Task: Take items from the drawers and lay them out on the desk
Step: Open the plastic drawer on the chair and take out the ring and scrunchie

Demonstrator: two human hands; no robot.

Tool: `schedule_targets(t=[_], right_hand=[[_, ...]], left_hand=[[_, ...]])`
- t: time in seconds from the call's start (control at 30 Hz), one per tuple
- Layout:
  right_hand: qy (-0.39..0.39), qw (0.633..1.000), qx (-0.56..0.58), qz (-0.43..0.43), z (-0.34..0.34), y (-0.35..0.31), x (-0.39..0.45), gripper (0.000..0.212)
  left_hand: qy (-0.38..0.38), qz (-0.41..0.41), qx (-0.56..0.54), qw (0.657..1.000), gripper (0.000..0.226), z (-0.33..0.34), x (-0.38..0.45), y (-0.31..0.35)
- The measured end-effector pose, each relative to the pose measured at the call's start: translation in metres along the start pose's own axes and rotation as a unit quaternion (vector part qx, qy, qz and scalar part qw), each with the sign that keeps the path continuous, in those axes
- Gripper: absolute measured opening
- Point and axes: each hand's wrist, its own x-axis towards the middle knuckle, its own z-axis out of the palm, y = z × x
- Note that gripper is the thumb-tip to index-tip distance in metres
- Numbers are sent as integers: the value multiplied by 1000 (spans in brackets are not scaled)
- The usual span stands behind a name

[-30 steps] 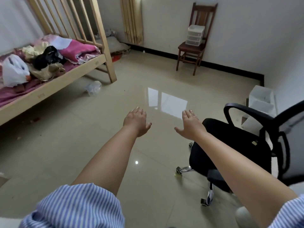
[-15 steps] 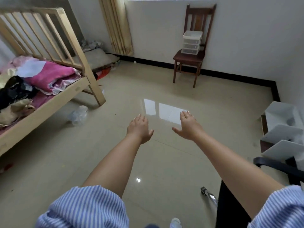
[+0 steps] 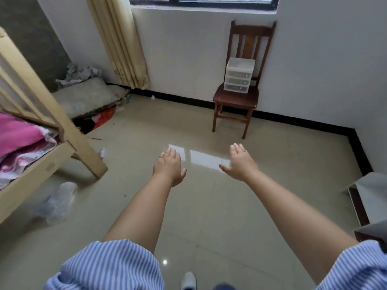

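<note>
A small white plastic drawer unit [image 3: 238, 75] with three drawers stands on the seat of a dark wooden chair [image 3: 235, 99] against the far wall, under the window. Both my arms stretch out in front of me over the tiled floor. My left hand [image 3: 169, 166] is palm down with fingers apart and holds nothing. My right hand [image 3: 239, 162] is also spread and holds nothing. Both hands are well short of the chair. No desk is in view.
A wooden bed frame [image 3: 69, 135] with pink bedding stands at the left. A clear plastic bag [image 3: 56, 201] lies on the floor beside it. White boxes [image 3: 370, 193] sit at the right edge. A curtain [image 3: 123, 42] hangs at the back left, above a grey cushion.
The view has swung right and moved forward: the black office chair has left the frame, the bed has slid left, and the wooden chair with the drawer unit looks nearer. Both hands stay open.
</note>
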Motion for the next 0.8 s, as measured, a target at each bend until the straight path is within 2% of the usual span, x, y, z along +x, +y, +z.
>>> schedule_targets(t=[0.17,0.33,0.57,0.8], right_hand=[[0,997,41,58,-32,34,126,81],[5,994,29,101,-73,97,276,83],[27,993,26,108,-168,152,474,85],[7,995,47,91,-200,167,664,83]], left_hand=[[-11,42,9,999,66,-35,157,2],[12,75,10,997,65,-66,326,25],[1,60,2,998,65,-144,541,34],[-4,89,8,996,65,-173,739,35]])
